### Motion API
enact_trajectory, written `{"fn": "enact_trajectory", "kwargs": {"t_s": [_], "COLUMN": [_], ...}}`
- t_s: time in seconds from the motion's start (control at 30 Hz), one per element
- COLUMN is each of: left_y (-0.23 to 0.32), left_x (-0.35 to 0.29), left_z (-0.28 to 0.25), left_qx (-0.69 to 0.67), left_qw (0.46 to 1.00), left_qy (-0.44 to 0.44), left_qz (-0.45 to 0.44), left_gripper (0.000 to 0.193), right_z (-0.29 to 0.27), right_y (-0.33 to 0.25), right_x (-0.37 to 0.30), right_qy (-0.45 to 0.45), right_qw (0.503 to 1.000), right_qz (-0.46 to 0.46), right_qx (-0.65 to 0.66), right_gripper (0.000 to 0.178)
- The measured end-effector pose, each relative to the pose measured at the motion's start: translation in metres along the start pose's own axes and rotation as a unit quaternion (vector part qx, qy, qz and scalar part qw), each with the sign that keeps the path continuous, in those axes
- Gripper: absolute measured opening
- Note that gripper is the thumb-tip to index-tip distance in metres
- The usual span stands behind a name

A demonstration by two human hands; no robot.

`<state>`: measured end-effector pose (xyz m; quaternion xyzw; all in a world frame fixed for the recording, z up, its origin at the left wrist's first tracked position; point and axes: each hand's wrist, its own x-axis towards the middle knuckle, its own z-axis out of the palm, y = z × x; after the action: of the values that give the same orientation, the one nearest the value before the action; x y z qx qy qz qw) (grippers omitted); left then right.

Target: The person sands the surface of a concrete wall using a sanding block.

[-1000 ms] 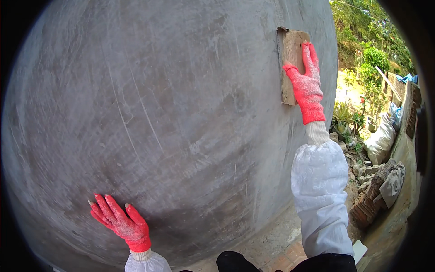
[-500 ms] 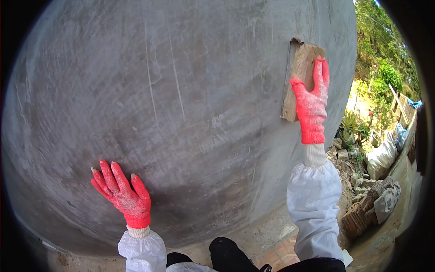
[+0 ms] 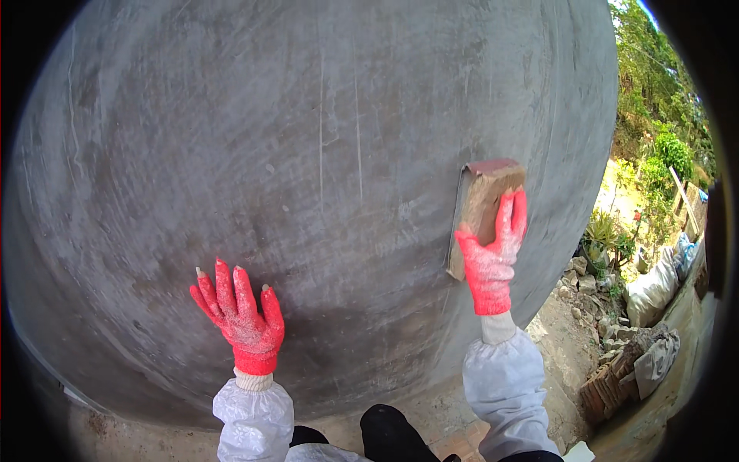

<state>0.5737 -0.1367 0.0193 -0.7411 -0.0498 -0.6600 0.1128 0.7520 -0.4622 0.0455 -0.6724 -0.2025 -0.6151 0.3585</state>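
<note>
A grey cement wall fills most of the view, bulging through the lens, with a few pale vertical streaks. On its right part lies a wooden sanding block with a sheet of sandpaper wrapped over its edges. My right hand, in a dusty red glove, grips the block from its lower right side and holds it against the wall. Lower left, my left hand rests flat on the wall in a matching glove, fingers spread and bare fingertips poking out. It holds nothing. White sleeves cover both forearms.
To the right, beyond the wall's edge, are rubble, stacked tiles or bricks, a pale sack and green plants. My dark-clad knee shows at the bottom above the paved ground.
My right hand has slid the sanding block down and somewhat left along the wall. My left hand remains spread on the wall; the whole view has shifted slightly.
</note>
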Motion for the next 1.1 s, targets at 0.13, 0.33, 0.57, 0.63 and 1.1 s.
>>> {"fn": "enact_trajectory", "kwargs": {"t_s": [0.13,0.33,0.57,0.63,1.1], "left_y": [0.009,0.014,0.018,0.022,0.013], "left_x": [-0.006,-0.036,-0.031,-0.032,-0.053], "left_z": [-0.023,-0.078,-0.109,-0.113,-0.152], "left_qx": [-0.108,-0.232,-0.281,-0.279,-0.301], "left_qw": [0.994,0.971,0.958,0.958,0.945], "left_qy": [0.022,-0.013,-0.041,-0.042,-0.08], "left_qz": [-0.005,-0.056,-0.044,-0.05,-0.099], "left_gripper": [0.055,0.042,0.045,0.047,0.045], "right_z": [0.004,-0.008,0.018,0.014,0.03], "right_y": [-0.019,-0.008,-0.063,-0.073,-0.108], "right_x": [0.086,-0.168,0.045,0.116,-0.016], "right_qy": [0.069,-0.067,0.019,0.064,-0.014], "right_qw": [0.998,0.998,0.999,0.998,0.999], "right_qz": [0.003,0.008,-0.03,-0.019,-0.031], "right_qx": [0.001,0.016,0.023,0.011,0.013], "right_gripper": [0.095,0.122,0.1,0.095,0.116]}}
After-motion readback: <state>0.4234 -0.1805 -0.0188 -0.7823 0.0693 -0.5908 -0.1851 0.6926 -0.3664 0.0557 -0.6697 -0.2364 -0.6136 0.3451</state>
